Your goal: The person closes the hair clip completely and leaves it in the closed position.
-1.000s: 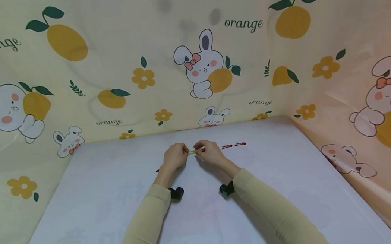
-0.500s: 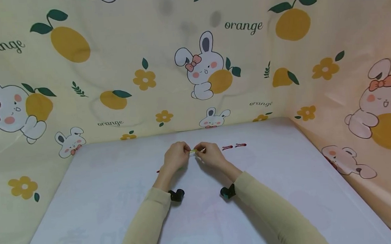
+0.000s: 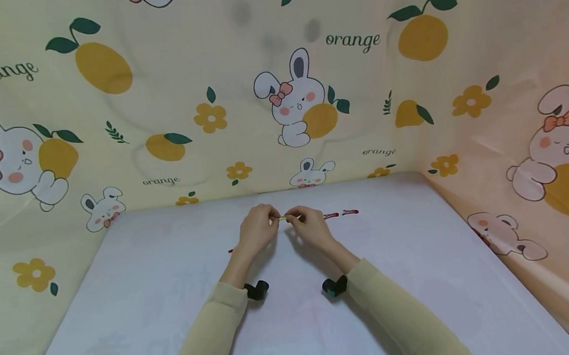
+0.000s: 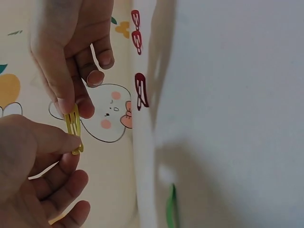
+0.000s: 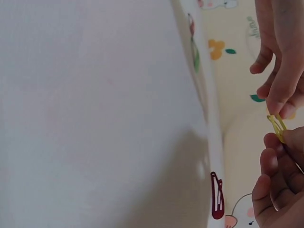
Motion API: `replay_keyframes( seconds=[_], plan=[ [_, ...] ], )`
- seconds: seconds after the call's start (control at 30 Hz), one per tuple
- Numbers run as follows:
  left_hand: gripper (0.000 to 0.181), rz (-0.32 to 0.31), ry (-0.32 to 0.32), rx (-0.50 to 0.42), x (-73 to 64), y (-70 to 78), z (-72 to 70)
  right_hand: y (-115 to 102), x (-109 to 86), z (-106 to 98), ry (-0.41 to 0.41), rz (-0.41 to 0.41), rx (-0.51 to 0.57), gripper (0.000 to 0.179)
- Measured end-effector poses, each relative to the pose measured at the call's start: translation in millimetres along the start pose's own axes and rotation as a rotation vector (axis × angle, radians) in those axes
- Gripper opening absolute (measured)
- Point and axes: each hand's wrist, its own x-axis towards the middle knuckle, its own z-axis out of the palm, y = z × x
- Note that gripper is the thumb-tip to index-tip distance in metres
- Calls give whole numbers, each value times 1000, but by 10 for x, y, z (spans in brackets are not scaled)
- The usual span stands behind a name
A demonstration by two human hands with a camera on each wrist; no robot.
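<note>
A small yellow snap hair clip (image 3: 282, 218) is held up between both hands over the far part of the table. My left hand (image 3: 257, 229) pinches one end with thumb and forefinger. The other end is pinched by my right hand (image 3: 312, 228). In the left wrist view the yellow clip (image 4: 72, 124) hangs lengthwise between the two sets of fingertips, the left hand (image 4: 33, 166) below and the right hand (image 4: 78, 42) above. The right wrist view shows the clip's (image 5: 276, 126) thin prongs spread slightly apart, its lower end covered by the right hand's fingers.
Red hair clips (image 3: 350, 212) lie on the white table (image 3: 395, 301) right of the hands. A dark red clip (image 4: 141, 91) lies nearest them. On the left lie a green clip (image 5: 195, 54) and a red one (image 5: 191, 23). Behind hangs a rabbit-and-orange printed cloth (image 3: 161, 87).
Both hands have shifted slightly, my left one a little to the right and up, still holding the yellow clip between them. The head view has tilted slightly.
</note>
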Motion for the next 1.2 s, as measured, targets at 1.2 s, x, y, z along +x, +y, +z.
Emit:
replay_keyframes(
  seconds=[1.2],
  plan=[
    [13, 147, 231, -177, -223, 214, -166, -286, -205, -195, 111, -14, 236, 14]
  ],
)
